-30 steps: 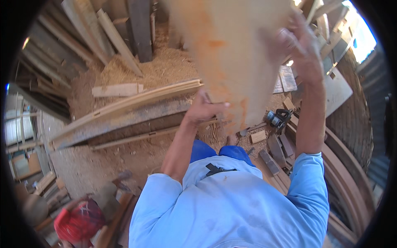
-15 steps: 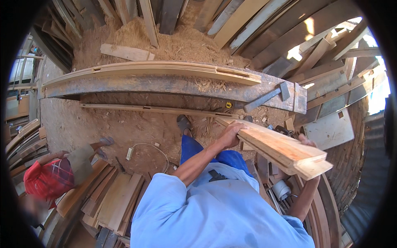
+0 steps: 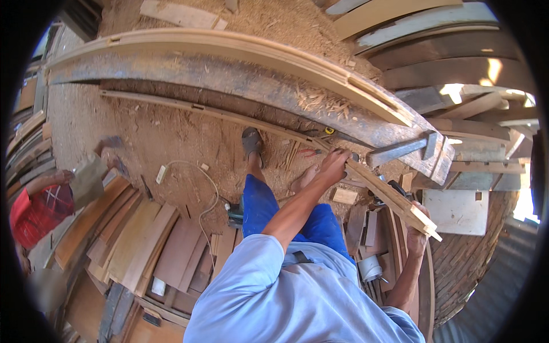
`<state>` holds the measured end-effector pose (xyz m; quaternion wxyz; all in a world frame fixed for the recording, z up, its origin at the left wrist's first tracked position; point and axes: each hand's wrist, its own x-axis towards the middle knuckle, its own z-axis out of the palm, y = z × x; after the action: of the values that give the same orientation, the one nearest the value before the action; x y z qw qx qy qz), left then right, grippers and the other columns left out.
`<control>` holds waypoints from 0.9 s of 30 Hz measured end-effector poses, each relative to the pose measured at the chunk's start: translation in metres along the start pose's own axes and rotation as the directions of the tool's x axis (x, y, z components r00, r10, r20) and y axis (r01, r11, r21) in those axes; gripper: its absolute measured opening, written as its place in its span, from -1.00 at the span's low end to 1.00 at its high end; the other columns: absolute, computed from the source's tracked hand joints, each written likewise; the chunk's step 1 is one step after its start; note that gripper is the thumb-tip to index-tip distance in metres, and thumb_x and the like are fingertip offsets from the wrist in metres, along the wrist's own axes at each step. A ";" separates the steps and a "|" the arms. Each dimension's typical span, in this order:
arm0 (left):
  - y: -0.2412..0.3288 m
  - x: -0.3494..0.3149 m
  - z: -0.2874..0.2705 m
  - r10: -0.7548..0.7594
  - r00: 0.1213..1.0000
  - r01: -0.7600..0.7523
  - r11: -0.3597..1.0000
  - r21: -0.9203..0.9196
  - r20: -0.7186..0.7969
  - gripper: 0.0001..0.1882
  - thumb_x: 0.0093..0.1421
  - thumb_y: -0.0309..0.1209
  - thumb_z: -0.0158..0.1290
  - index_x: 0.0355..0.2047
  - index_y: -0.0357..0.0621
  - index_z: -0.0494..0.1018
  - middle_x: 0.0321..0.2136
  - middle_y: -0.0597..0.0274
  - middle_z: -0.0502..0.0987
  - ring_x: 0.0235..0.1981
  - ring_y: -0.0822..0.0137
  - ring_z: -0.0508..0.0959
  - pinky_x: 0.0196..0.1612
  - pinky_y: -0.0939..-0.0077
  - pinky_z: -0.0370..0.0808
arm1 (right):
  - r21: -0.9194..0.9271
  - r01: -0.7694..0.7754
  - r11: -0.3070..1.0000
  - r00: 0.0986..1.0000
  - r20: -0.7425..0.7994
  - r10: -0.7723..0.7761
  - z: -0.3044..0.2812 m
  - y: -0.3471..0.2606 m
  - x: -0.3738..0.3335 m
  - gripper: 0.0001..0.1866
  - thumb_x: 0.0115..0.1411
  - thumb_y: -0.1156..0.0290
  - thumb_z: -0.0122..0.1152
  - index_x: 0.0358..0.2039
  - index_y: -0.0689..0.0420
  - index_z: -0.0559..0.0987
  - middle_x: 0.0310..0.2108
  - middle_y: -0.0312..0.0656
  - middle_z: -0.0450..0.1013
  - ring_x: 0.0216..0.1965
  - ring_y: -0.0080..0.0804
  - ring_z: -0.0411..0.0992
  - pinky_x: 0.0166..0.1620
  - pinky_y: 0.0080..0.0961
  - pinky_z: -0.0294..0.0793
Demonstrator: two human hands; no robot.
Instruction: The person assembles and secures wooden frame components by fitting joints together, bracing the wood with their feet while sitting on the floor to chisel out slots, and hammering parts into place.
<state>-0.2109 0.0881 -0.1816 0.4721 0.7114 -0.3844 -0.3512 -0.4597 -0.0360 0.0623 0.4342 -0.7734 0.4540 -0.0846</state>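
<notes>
My left hand (image 3: 336, 166) is closed around the far part of a pale wooden board (image 3: 378, 187), its narrow edge facing up. Near the board's closer end, my right hand (image 3: 417, 235) grips it from the right side and below. The board slants down to the right in front of my legs. Beyond my left hand, a long wooden strip (image 3: 223, 116) with small slots runs off to the left; where it ends behind the hand is hidden. A hammer (image 3: 400, 151) lies on the worn bench (image 3: 189, 73), beside a long slotted timber (image 3: 240, 44).
A yellow tape measure (image 3: 329, 131) and red-handled pliers (image 3: 310, 152) lie below the bench. A pale cord (image 3: 214, 188) crosses the floor. Stacked planks (image 3: 137, 243) lie at lower left, near another person in red (image 3: 43, 211). A white bucket (image 3: 370, 268) stands by my right forearm.
The board has been turned from broad face up to narrow edge up. My right hand has moved lower in the picture, and the whole view has shifted and tilted.
</notes>
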 end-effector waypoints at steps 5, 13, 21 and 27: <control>-0.020 0.002 0.004 -0.097 0.994 0.094 0.994 -0.059 -0.045 -0.61 -0.10 -0.76 0.02 -0.19 -0.26 0.47 -0.21 -0.18 0.57 -0.07 -0.19 0.50 0.12 0.05 0.35 | 0.099 -0.091 0.991 0.996 -0.001 0.092 0.009 0.028 0.025 -0.31 0.09 -0.04 0.43 0.10 0.17 0.51 0.05 -0.18 0.42 0.11 -0.33 0.37 0.19 -0.30 0.34; -0.055 -0.004 0.008 -0.120 0.984 0.106 0.988 -0.109 -0.133 -0.58 -0.10 -0.77 -0.01 -0.19 -0.21 0.48 -0.26 -0.17 0.58 -0.06 -0.22 0.50 0.21 0.07 0.30 | -0.108 -0.109 0.988 0.991 0.072 0.117 0.029 0.015 0.054 -0.53 0.21 0.19 0.31 0.04 0.19 0.53 -0.02 -0.17 0.45 0.07 -0.32 0.39 0.17 -0.32 0.34; -0.057 0.001 -0.013 -0.195 0.978 0.187 0.977 -0.105 -0.073 -0.51 -0.05 -0.74 0.04 -0.06 -0.13 0.50 -0.15 -0.16 0.58 0.01 -0.21 0.49 0.12 0.09 0.40 | -0.116 -0.265 0.957 0.957 0.093 0.276 0.030 0.017 0.071 -0.43 0.19 0.29 0.39 0.14 0.28 0.47 0.03 -0.13 0.48 0.03 -0.36 0.42 0.09 -0.41 0.47; -0.065 0.020 -0.017 -0.306 0.952 0.305 0.947 -0.101 0.003 -0.50 -0.01 -0.72 0.06 -0.02 -0.13 0.52 -0.10 -0.18 0.57 0.05 -0.21 0.48 0.10 0.11 0.44 | 0.011 -0.328 0.944 0.944 0.030 0.328 0.049 -0.003 0.075 -0.48 0.19 0.20 0.37 0.04 0.31 0.56 -0.03 -0.13 0.51 0.01 -0.33 0.43 0.12 -0.35 0.43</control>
<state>-0.1730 0.0946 -0.2406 0.4497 0.7399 -0.2486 -0.4342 -0.3888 -0.0640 0.0151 0.4543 -0.6848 0.5698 -0.0041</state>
